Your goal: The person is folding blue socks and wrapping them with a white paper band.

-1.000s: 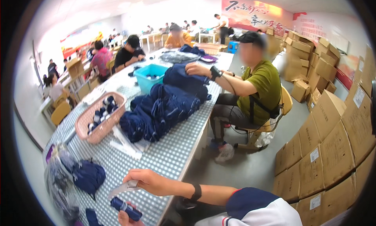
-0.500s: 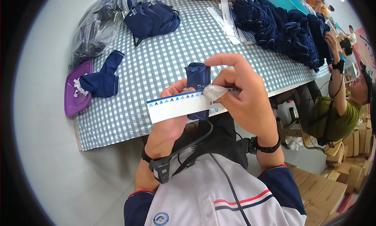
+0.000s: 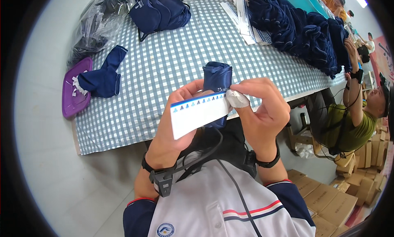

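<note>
My left hand [image 3: 169, 128] is closed around a rolled-up navy cloth [image 3: 217, 76], held upright just off the table's near edge. Across the roll lies a white paper band [image 3: 197, 117] with a blue top edge and a row of small blue figures; its left end sticks out free. My right hand [image 3: 266, 113] pinches the band against the roll with thumb and forefinger. A whitish wrap [image 3: 237, 99] covers the right thumb's tip. The band's far end is hidden behind my right fingers.
The checked tablecloth [image 3: 164, 68] bears a purple tray [image 3: 68, 98] with white bits, a navy cloth piece [image 3: 100, 81], stacked navy caps [image 3: 160, 13], a plastic bag [image 3: 96, 27], paper strips [image 3: 245, 25] and a navy cloth heap [image 3: 297, 33]. A person [image 3: 349, 122] sits at right, near cardboard boxes [image 3: 334, 202].
My right forefinger has come down from the roll's top edge to the band, beside the thumb. The roll and band have shifted slightly right, and the band tilts more.
</note>
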Tool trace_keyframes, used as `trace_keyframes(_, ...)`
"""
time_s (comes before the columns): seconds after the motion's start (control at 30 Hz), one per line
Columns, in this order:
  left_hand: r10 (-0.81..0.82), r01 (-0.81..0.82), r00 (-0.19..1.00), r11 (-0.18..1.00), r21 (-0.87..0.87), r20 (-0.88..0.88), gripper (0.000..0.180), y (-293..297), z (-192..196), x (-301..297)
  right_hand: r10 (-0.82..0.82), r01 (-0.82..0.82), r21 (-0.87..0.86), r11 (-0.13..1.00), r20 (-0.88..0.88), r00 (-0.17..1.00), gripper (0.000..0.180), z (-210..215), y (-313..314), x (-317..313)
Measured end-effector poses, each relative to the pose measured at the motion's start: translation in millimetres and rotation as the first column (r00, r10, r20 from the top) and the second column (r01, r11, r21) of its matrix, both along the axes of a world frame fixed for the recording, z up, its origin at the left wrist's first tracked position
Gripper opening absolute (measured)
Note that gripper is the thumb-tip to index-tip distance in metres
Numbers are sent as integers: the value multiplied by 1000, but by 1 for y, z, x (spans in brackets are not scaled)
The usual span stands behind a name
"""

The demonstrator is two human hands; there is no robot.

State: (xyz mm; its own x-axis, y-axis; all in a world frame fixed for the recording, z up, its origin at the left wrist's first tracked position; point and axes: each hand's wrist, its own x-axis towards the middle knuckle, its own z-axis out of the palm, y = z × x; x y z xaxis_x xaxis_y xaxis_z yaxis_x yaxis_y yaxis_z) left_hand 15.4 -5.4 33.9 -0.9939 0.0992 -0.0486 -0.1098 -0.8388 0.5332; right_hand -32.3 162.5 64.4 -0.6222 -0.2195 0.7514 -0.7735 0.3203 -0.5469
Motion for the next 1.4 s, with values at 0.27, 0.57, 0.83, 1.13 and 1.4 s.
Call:
trace_keyframes(0.27,-4,5,1000,992,-123,8,38,13,5,-9,-68,133,-122,984,433,899,29,-9,3,18)
trace_keyframes(0.57,186,-315,948,647,-694,-257,43,15,7,-13,541,-220,-506,834,668,512,46,-22,7,-16)
trace_keyframes(0.83,296,-590,807,384,-710,-511,19,20,18,-3,504,-83,-645,760,504,701,47,-35,-10,3)
trace_keyframes(1.13,339,-769,626,121,-627,-702,13,27,49,-7,649,33,-830,557,460,605,61,-15,-8,22)
trace_keyframes(1.4,134,-807,536,-209,-552,-834,28,25,61,-4,713,-47,-908,416,294,637,67,-16,-17,27)
